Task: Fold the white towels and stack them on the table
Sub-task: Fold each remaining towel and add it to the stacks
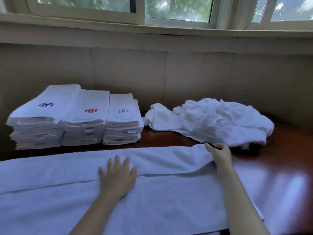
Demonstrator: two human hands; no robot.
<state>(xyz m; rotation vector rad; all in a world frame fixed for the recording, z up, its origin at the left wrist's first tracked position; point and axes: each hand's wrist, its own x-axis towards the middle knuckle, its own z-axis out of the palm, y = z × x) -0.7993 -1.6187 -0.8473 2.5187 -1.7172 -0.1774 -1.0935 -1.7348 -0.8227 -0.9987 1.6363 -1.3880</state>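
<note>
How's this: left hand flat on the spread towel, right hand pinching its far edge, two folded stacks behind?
Head view shows three folded stacks, not two. Left hand flat on the spread towel, right hand pinching its far edge: correct.

No words or numbers can be read. Each top towel bears an embroidered flower-like mark: a blue emblem (46, 104) on the left stack (35, 131), a red emblem (91, 110) on the middle stack (83, 131), and a smaller blue emblem (123, 110) on the right stack (122, 133). Small tags (89, 131) along the stacks' sides are too small to read.
</note>
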